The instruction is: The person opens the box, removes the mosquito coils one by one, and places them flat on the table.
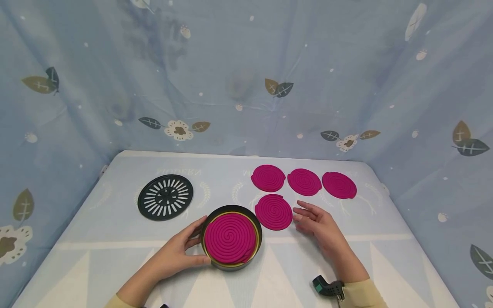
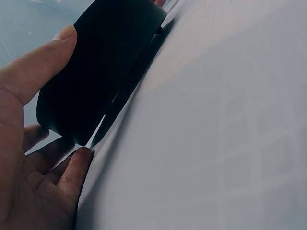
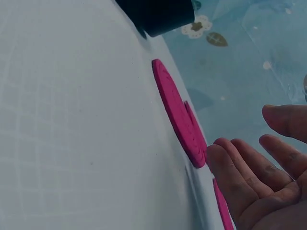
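At lower centre, my left hand grips a round black container, its bottom hidden under a magenta spiral coaster. My right hand's fingers are loosely apart.

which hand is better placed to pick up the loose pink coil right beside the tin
Probably the right hand: it holds nothing and is close to that coil, while the left hand grips the tin on the side away from the coil.

tablecloth, far edge | "MODERN", faint, inverted | more lettering beside it, partly covered, unreadable
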{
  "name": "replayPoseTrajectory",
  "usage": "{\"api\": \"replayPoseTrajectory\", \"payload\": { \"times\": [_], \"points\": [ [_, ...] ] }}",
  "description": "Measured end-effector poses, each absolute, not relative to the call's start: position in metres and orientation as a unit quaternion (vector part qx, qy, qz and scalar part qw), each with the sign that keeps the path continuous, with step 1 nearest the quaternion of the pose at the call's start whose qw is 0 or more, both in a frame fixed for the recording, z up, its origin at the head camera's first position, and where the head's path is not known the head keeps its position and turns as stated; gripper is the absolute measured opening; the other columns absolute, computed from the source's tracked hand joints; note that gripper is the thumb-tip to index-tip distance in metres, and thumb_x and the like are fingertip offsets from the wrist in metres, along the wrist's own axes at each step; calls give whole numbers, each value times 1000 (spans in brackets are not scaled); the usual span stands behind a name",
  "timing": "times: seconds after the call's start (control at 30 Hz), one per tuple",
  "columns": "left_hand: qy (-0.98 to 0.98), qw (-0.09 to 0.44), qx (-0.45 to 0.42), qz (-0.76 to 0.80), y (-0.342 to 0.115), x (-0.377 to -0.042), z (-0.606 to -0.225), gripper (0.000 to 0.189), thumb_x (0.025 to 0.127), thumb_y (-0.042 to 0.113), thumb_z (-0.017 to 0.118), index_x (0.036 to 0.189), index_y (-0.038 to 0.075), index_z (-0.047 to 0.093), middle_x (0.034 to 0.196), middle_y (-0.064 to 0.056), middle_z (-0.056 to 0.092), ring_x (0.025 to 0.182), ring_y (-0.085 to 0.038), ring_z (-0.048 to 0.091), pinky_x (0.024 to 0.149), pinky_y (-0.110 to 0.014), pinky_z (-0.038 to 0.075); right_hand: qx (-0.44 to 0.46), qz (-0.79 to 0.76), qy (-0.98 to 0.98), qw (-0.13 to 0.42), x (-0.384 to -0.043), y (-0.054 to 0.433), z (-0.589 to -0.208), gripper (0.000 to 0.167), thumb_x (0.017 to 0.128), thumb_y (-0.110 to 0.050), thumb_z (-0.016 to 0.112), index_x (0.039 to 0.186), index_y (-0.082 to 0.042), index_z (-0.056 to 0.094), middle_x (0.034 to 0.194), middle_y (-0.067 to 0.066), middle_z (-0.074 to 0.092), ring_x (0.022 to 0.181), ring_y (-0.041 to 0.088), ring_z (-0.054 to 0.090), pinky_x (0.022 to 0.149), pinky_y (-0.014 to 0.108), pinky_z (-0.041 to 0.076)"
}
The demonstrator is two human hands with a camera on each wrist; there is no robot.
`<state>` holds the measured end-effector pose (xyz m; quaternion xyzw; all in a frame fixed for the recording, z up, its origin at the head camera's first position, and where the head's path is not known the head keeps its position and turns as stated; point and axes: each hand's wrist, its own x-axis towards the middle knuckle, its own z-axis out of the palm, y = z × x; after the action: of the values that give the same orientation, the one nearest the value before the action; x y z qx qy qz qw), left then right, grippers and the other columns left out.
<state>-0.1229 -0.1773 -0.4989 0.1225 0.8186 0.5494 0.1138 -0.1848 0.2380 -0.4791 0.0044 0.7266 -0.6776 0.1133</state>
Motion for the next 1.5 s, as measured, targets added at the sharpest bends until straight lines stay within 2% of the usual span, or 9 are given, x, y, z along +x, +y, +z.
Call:
{"api": "replayPoseTrajectory", "payload": {
  "times": [0.2, 0.47, 0.6, 0.8, 0.9, 1.07, 1.33, 1.5],
  "points": [
    [819, 115, 124, 549, -178, -123, -499, 109, 67, 42, 91, 156, 24, 29, 151, -2, 41, 135, -19, 45, 109, -23, 42, -34, -654, 746, 119, -187, 232, -468, 64, 90, -20, 75, 146, -5, 47, 136, 19, 56, 119, 31, 59, 93, 37, 58],
    [817, 115, 125, 550, -178, -123, -501, 109, 68, 42, 91, 156, 24, 30, 151, -2, 42, 135, -19, 45, 108, -23, 43, -86, -641, 753, 124, -189, 219, -449, 56, 90, -18, 74, 142, -13, 53, 137, 19, 56, 117, 29, 61, 91, 34, 59],
    [816, 113, 128, 552, -177, -123, -502, 109, 67, 41, 91, 156, 23, 30, 151, -2, 42, 136, -18, 44, 108, -23, 43, -105, -635, 754, 128, -189, 210, -442, 54, 91, -14, 73, 141, -12, 54, 138, 20, 55, 120, 32, 59, 91, 33, 59],
    [816, 114, 127, 552, -177, -123, -501, 109, 67, 41, 91, 156, 24, 30, 151, -2, 41, 136, -19, 43, 108, -23, 43, -127, -622, 760, 136, -190, 197, -438, 56, 91, -19, 74, 142, -9, 53, 138, 22, 54, 120, 29, 59, 93, 32, 58],
    [820, 113, 121, 548, -177, -123, -500, 108, 67, 42, 91, 155, 26, 30, 151, -2, 41, 136, -19, 44, 108, -23, 43, -127, -615, 765, 143, -191, 190, -435, 54, 90, -21, 74, 140, -14, 55, 137, 20, 55, 120, 27, 58, 96, 33, 57],
    [822, 111, 117, 546, -177, -123, -500, 108, 67, 43, 91, 155, 26, 30, 152, -2, 41, 135, -20, 45, 108, -23, 43, -133, -612, 764, 156, -190, 178, -432, 55, 90, -23, 75, 140, -14, 55, 135, 15, 58, 120, 25, 59, 98, 35, 55],
    [821, 110, 120, 547, -177, -122, -500, 108, 67, 42, 91, 155, 26, 31, 152, -2, 41, 135, -20, 45, 108, -23, 43, -165, -618, 750, 168, -188, 158, -429, 52, 90, -22, 74, 139, -14, 57, 134, 16, 59, 118, 24, 61, 98, 29, 55],
    [822, 110, 120, 545, -177, -122, -500, 109, 66, 43, 91, 155, 26, 30, 151, -2, 41, 135, -20, 45, 107, -22, 44, -188, -607, 749, 188, -186, 146, -427, 54, 91, -22, 74, 141, -12, 55, 137, 16, 56, 119, 28, 60, 95, 32, 57]
  ]
}}
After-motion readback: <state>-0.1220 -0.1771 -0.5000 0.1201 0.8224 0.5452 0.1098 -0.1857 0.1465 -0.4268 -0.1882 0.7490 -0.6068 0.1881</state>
